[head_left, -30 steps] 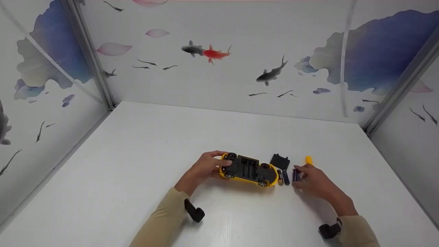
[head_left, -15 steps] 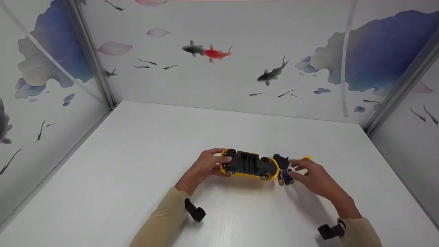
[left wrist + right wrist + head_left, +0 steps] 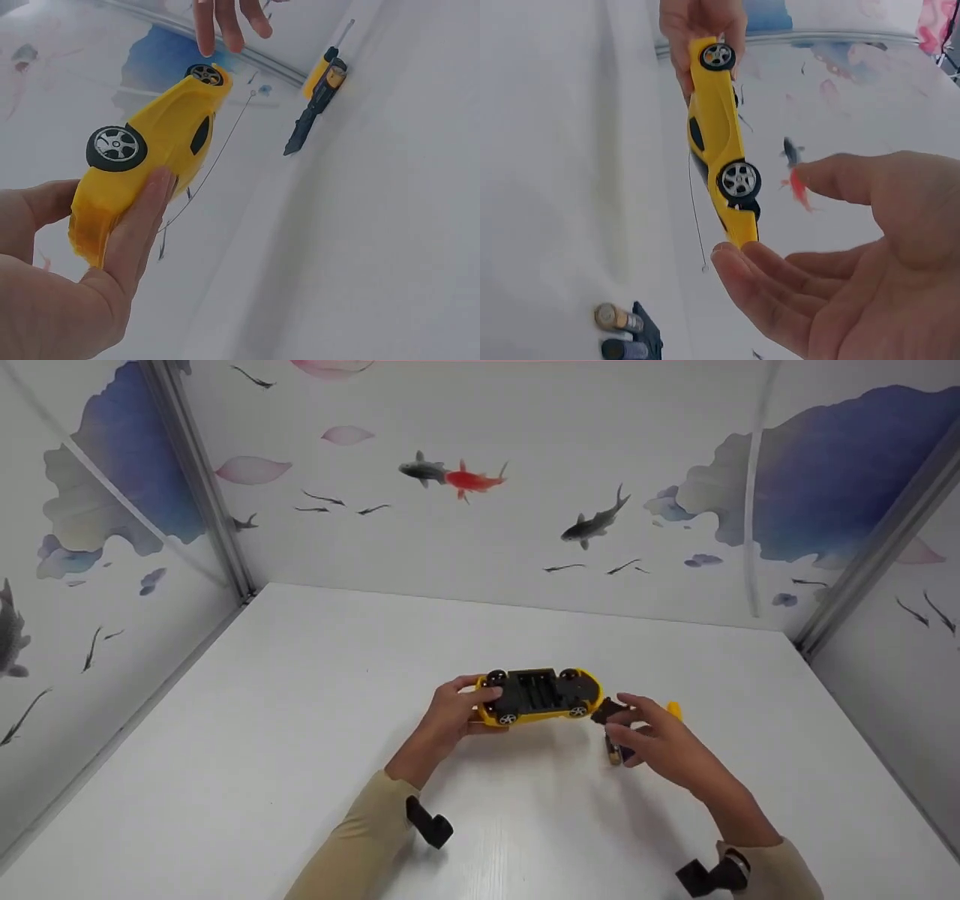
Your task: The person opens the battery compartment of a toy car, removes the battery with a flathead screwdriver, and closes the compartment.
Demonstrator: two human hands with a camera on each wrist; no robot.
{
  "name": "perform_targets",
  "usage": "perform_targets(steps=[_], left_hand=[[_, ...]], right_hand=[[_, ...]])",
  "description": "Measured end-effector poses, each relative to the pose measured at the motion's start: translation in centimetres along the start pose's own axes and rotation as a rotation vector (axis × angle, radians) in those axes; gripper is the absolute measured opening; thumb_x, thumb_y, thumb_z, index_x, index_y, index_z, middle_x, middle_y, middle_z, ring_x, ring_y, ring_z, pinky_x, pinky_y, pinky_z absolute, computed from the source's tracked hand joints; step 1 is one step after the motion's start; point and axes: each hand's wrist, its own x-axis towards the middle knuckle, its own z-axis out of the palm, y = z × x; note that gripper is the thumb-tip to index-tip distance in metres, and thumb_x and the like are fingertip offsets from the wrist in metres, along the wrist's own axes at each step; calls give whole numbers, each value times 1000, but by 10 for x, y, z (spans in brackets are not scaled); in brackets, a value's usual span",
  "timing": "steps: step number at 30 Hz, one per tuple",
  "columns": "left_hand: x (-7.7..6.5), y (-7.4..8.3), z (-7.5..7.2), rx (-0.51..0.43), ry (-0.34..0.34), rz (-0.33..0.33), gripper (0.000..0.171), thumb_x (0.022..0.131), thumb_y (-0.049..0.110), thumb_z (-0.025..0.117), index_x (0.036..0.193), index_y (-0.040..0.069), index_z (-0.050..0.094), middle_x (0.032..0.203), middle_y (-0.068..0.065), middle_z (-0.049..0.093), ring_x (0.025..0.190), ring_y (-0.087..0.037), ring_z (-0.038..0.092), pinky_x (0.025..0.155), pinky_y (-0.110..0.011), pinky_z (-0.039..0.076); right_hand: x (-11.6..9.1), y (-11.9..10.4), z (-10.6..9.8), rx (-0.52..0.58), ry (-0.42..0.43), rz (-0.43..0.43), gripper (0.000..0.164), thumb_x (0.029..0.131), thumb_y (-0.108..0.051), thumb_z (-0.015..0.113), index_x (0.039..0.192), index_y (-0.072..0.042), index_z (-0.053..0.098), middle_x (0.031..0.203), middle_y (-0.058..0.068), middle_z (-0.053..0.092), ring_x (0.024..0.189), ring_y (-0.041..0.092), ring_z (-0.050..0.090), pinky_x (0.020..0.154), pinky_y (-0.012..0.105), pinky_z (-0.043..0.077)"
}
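Observation:
My left hand (image 3: 448, 712) grips one end of a yellow toy car (image 3: 169, 146), thumb on its black underside and fingers beneath. Held above the table, the car is upside down, its uncovered battery bay (image 3: 536, 690) facing up in the head view. My right hand (image 3: 847, 270) is beside the car's other end, fingers loosely bent and holding nothing, fingertips right at the yellow bodywork in the right wrist view. Below that hand on the table lie a black battery cover (image 3: 604, 711) and batteries (image 3: 619, 317), partly hidden by the hand in the head view.
An orange-handled screwdriver (image 3: 319, 75) lies on the white table (image 3: 360, 660), beyond the right hand. Patterned wall panels (image 3: 487, 547) enclose the table at the back and both sides. Each wrist wears a black camera mount (image 3: 429, 822).
My left hand has raised the car and tilted it. My right hand has let go of a battery, set down by the others, and moved left and up towards the car's end.

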Motion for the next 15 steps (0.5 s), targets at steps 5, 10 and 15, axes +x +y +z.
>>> perform_targets(steps=[5, 10, 15], left_hand=[[0, 1, 2, -46, 19, 25, 56, 97, 19, 64, 145, 2, 41, 140, -26, 51, 114, -35, 67, 84, -40, 62], [-3, 4, 8, -74, 9, 55, 54, 96, 21, 65, 141, 3, 40, 138, -26, 51, 113, -34, 67, 84, -40, 61], [-6, 7, 10, -72, -17, 76, 55, 95, 21, 66, 140, 3, 38, 137, -26, 51, 108, -32, 69, 86, -42, 61]], right_hand=[[4, -17, 18, 151, -20, 86, 89, 99, -37, 62, 160, -5, 6, 145, 24, 49, 121, 31, 63, 85, 35, 61], [14, -29, 32, 335, -35, 144, 98, 99, -37, 62, 160, -13, -11, 157, 25, 35, 131, 36, 57, 92, 41, 59], [22, -37, 38, 497, -12, 134, 103, 96, -39, 65, 160, -24, -15, 161, 23, 27, 137, 38, 52, 101, 46, 55]])
